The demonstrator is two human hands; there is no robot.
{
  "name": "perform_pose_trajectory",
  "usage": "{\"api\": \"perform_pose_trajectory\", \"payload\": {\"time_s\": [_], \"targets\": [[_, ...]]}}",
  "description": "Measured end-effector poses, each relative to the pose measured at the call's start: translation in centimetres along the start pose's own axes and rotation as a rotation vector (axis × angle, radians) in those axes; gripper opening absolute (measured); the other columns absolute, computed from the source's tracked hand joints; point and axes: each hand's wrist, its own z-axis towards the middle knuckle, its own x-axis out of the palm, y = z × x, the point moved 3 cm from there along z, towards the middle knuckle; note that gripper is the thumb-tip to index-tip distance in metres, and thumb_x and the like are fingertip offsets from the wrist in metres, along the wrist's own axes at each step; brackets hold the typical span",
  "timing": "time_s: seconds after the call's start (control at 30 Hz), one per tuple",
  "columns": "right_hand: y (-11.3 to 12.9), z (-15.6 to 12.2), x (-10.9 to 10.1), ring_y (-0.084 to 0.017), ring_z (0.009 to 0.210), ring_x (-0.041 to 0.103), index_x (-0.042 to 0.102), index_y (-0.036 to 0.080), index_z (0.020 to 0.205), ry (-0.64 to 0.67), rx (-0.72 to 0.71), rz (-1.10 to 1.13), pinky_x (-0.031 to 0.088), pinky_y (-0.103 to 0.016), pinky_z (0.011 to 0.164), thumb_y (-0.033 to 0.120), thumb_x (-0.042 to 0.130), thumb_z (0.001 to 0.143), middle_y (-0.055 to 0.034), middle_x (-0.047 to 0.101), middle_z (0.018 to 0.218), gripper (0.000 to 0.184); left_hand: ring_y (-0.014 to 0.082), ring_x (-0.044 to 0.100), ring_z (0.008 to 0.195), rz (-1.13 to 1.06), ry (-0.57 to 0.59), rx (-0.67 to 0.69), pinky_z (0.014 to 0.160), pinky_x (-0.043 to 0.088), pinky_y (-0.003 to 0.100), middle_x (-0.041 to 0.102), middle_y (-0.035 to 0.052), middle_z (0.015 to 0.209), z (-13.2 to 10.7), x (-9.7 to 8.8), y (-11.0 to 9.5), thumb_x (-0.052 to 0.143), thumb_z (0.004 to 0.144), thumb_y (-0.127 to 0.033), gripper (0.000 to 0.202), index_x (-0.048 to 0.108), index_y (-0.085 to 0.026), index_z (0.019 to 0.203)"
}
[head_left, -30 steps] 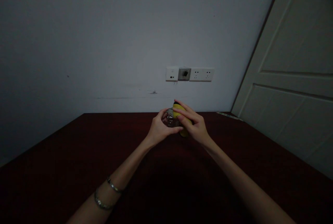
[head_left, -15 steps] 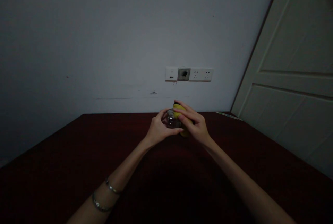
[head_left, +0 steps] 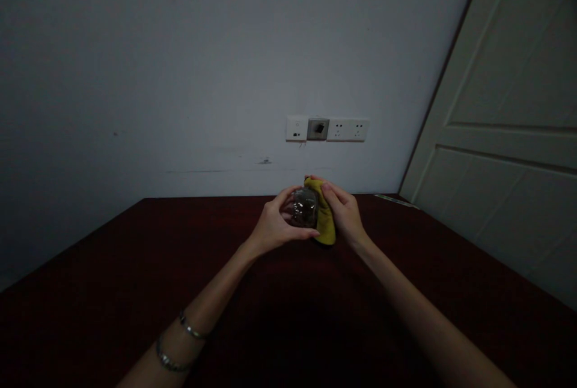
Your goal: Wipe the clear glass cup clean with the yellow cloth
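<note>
My left hand (head_left: 276,223) is closed around a clear, rounded glass (head_left: 303,206), thumb below and fingers along its far side. The glass lies tilted on its side above the table. In my right hand (head_left: 342,211) is a yellow cloth (head_left: 325,220), pinched between thumb and fingers and hanging down. The cloth lies against the right end of the glass and covers it there. Part of my right fingers is hidden behind the cloth.
A dark red table (head_left: 180,256) stretches beneath both arms to the wall. On the wall sits a row of sockets and switches (head_left: 328,129). A pale panelled door (head_left: 505,154) stands at the right. Near the table's back right edge lies a thin light strip (head_left: 396,200).
My right hand has shifted slightly right, and the cloth has moved off the top of the glass to its right end. More of the glass and the hanging cloth now shows.
</note>
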Motion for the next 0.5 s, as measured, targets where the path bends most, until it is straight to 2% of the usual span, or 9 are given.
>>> {"api": "perform_pose_trajectory", "payload": {"time_s": [0.1,0.2,0.27,0.4,0.5], "targets": [[0.6,-0.2,-0.2,-0.024,0.111,0.056,0.063,0.023,0.111,0.093,-0.061,-0.052,0.04,-0.043,0.099,0.048,0.053,0.08,-0.0055,0.062,0.118,0.04,0.0257,0.06,0.1,-0.091,-0.025,-0.075,0.085,0.05,0.038,0.062,0.0138,0.111,0.3,-0.2,0.4,0.083,0.046,-0.029,0.076,0.05,-0.012,0.112],[1.6,-0.8,-0.3,-0.025,0.124,0.044,0.057,0.028,0.119,0.245,-0.232,-0.198,0.032,-0.044,0.106,0.046,0.058,0.078,-0.0042,0.052,0.131,0.045,0.0233,0.062,0.094,-0.138,-0.014,-0.124,0.084,0.049,0.035,0.064,0.0122,0.106,0.7,-0.5,0.9,0.082,0.048,-0.034,0.067,0.055,-0.012,0.106],[2.0,-1.1,-0.3,-0.025,0.128,0.038,0.051,0.03,0.124,0.315,-0.327,-0.31,0.028,-0.044,0.108,0.043,0.064,0.073,-0.0045,0.044,0.138,0.054,0.022,0.062,0.092,-0.146,0.004,-0.153,0.084,0.048,0.034,0.065,0.0113,0.103,0.9,-0.7,1.1,0.081,0.05,-0.037,0.063,0.058,-0.012,0.103],[1.8,-1.5,0.2,-0.026,0.133,0.03,0.036,0.028,0.134,0.373,-0.403,-0.479,0.025,-0.046,0.109,0.038,0.074,0.063,-0.0086,0.032,0.144,0.081,0.0198,0.063,0.085,-0.145,0.049,-0.214,0.081,0.048,0.034,0.067,0.0088,0.096,1.1,-0.8,1.5,0.078,0.056,-0.041,0.054,0.062,-0.012,0.098],[1.3,-1.5,0.4,-0.026,0.133,0.029,0.032,0.028,0.136,0.358,-0.42,-0.522,0.024,-0.046,0.11,0.038,0.075,0.062,-0.0094,0.031,0.144,0.086,0.0186,0.062,0.083,-0.138,0.086,-0.224,0.078,0.048,0.033,0.067,0.0085,0.095,1.2,-0.7,1.8,0.074,0.061,-0.044,0.05,0.063,-0.013,0.098]]}}
